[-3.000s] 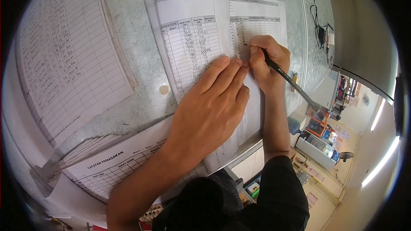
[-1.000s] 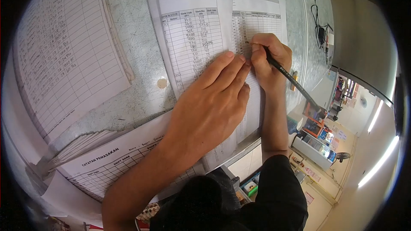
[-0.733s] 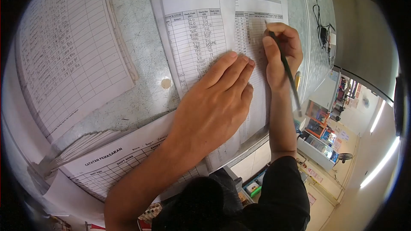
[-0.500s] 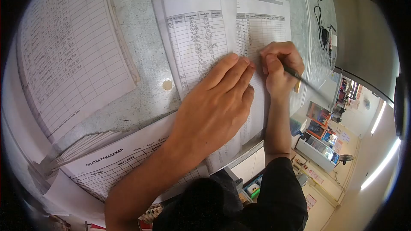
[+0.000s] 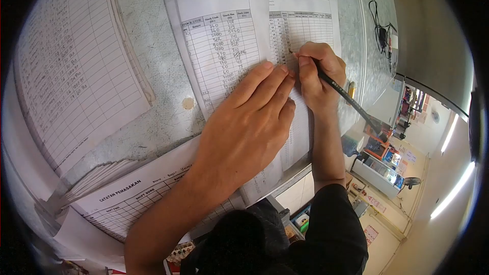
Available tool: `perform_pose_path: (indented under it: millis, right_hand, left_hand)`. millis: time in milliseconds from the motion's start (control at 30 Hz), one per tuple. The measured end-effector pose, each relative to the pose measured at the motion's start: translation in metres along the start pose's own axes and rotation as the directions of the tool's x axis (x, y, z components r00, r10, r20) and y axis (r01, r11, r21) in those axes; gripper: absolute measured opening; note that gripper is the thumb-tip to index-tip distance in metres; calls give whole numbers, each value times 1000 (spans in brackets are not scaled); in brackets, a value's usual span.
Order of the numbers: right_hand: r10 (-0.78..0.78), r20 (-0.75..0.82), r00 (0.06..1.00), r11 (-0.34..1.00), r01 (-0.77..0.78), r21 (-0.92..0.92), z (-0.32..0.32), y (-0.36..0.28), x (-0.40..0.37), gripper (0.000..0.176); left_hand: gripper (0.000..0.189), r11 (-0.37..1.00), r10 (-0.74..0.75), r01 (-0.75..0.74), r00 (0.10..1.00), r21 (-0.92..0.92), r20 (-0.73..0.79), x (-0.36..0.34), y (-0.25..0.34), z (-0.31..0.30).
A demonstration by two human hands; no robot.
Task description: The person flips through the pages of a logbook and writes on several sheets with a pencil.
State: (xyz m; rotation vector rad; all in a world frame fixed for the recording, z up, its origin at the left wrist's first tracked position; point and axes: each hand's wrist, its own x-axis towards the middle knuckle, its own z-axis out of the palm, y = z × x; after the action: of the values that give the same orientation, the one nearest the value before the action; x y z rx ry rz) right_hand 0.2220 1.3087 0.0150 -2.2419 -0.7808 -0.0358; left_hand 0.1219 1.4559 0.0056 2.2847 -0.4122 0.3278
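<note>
My left hand (image 5: 249, 117) lies flat, fingers stretched out, over a folded stock sheet (image 5: 219, 35) with handwritten figures in its columns. My right hand (image 5: 320, 74) is closed around a dark pencil (image 5: 346, 97), whose tip points at the printed table form (image 5: 310, 30) to the right of the stock sheet. The form lies partly beneath the stock sheet. My left palm and forearm cover the lower part of both papers.
A stack of handwritten sheets (image 5: 66, 71) lies to the left on the scratched metal table (image 5: 153, 51). Under my left forearm is a grid form headed "Catatan Pemasakan" (image 5: 122, 193). A black cable (image 5: 381, 30) lies near the far right edge. Shelves and a fan (image 5: 410, 182) stand beyond.
The papers have shifted slightly left in view. My right hand has moved a little up and left, with the pencil now more plainly visible. The left hand still rests on the sheet.
</note>
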Motion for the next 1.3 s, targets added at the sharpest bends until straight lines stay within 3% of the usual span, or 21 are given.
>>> perform_pose_path:
  millis: [333,433,733,833,1300]
  right_hand:
    - [-46,31,998,999,46,13,-2,2,3,8]
    - [73,4,997,995,-73,61,-3,-2,1,8]
    - [-27,5,1000,999,27,16,-1,2,4,7]
    - [31,-45,998,993,-25,111,-4,3,-1,8]
    - [-41,30,999,999,41,6,0,-1,-1,8]
  left_hand:
    - [17,1000,-8,8,1000,-6,0,0,1,1]
    - [18,1000,-10,10,1000,-8,8,1,1,-1]
    - [18,1000,-12,12,1000,6,1,-1,1,1]
    - [15,1000,-15,15,1000,17,-12,-1,4,2]
    - [13,997,71,-71,997,0,11,-1,1,2]
